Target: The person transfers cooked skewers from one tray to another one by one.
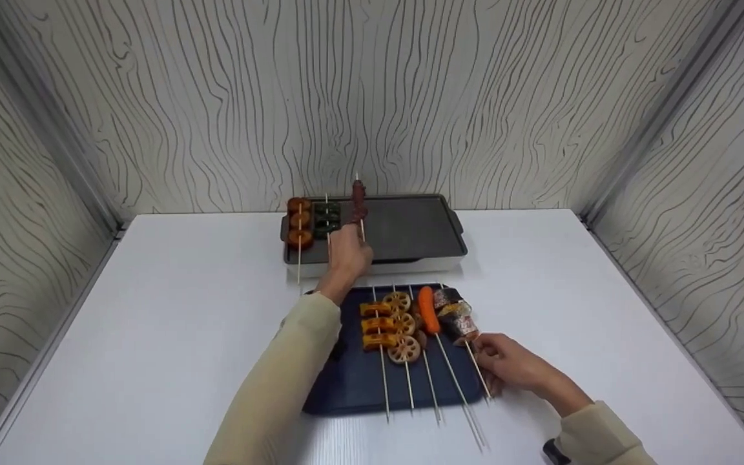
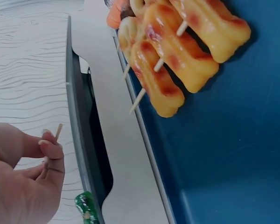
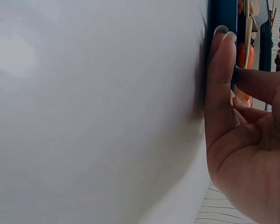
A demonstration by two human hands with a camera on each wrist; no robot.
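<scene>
My left hand (image 1: 349, 253) pinches the stick of a skewer with dark red pieces (image 1: 358, 199) over the griddle (image 1: 414, 226). In the left wrist view the stick's end (image 2: 59, 131) pokes out above my fingertips. On the griddle's left side lie a skewer of round orange-brown slices (image 1: 300, 221) and one of dark green pieces (image 1: 327, 216). My right hand (image 1: 507, 363) grips the right edge of the blue tray (image 1: 346, 391), thumb over the rim and fingers along the outer wall (image 3: 221, 79). A skewer of dark-wrapped rolls (image 1: 459, 320) lies beside it.
Also on the tray are a skewer of yellow browned pieces (image 1: 379, 325), lotus root slices (image 1: 404, 349), a partly hidden brown skewer (image 1: 422, 339) and an orange-red sausage (image 1: 428, 310). Several sticks overhang its front edge. A patterned wall (image 1: 372, 97) stands close behind the griddle.
</scene>
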